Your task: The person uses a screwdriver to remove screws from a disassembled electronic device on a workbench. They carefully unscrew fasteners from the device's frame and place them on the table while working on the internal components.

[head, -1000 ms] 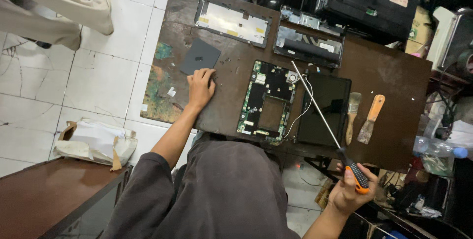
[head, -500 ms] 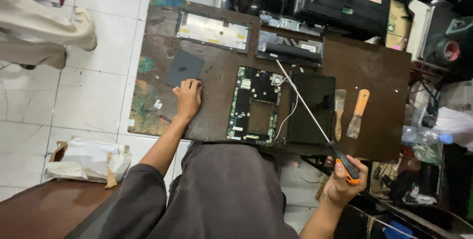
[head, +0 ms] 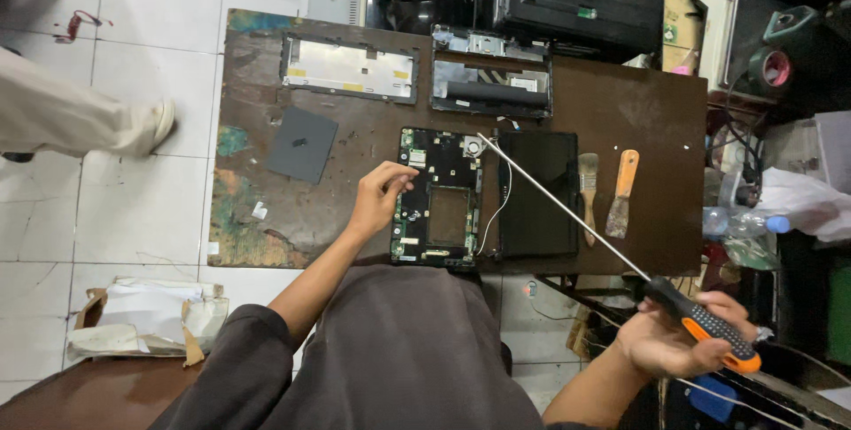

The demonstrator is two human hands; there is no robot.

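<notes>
Pinching at circuit board (head: 439, 199) edge, left hand (head: 379, 198), right hand (head: 667, 341) gripping long screwdriver (head: 700, 324)

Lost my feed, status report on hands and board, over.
Left hand pinching at circuit board edge. Right hand grips long screwdriver, tip over board. Brushes lie clear, right.

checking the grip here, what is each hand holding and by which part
The right hand holds a long screwdriver by its orange-and-black handle. The left hand holds nothing visible, fingertips at the circuit board.
</notes>
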